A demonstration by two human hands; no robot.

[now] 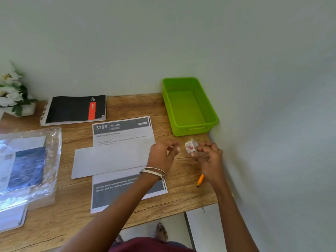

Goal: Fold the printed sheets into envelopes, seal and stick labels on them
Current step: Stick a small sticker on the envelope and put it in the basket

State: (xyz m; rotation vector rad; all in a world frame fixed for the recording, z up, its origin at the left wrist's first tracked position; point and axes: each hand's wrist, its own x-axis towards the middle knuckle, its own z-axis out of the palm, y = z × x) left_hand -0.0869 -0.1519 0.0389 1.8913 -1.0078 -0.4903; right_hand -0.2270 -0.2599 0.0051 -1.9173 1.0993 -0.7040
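sticker roll [190, 146] pinched in right hand [209, 157]; left hand [162, 154] curled beside it, seemingly empty.

Right hand [209, 157] pinching a small sticker roll [190, 146] above the table [181, 193]. Left hand [161, 154] just beside it, fingers curled. White envelope [111, 160] lying across printed sheets [123, 135]. Green basket [189, 106] near the wall. Pencil [200, 180] under the right wrist.
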